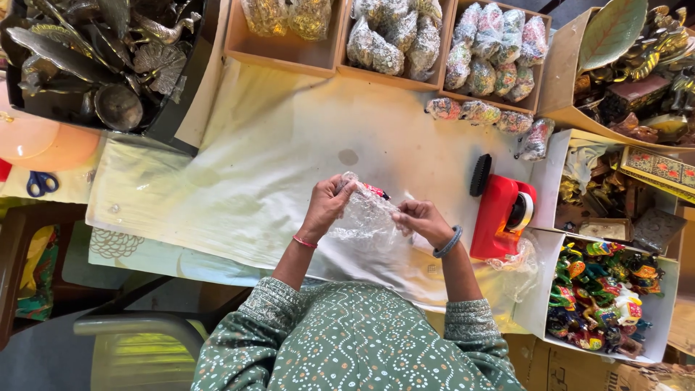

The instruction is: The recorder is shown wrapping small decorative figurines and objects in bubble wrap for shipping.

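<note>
The bubble wrap is bunched around a small object, of which only a red and black end pokes out at the top, just left of the red tape dispenser. Both hands are closed on the bundle from opposite sides: the left hand grips its upper left edge with fingers curled over the top, and the right hand pinches its right edge. Held this way, off the cloth, the wrap can be pulled snug around what is inside, I judge. What the object is cannot be told through the plastic.

The bundle's long axis runs slantwise, from the lower part near the person's body up toward the exposed red end, which points away from the person and slightly toward the dispenser.

The dispenser stands within easy reach of the right hand, probably so tape is at hand. Beyond the dispenser, further from the person, lie wrapped bundles in a loose row, and behind those stand wooden trays filled with more. To the dispenser's right sits a box of bright painted figurines.
</note>
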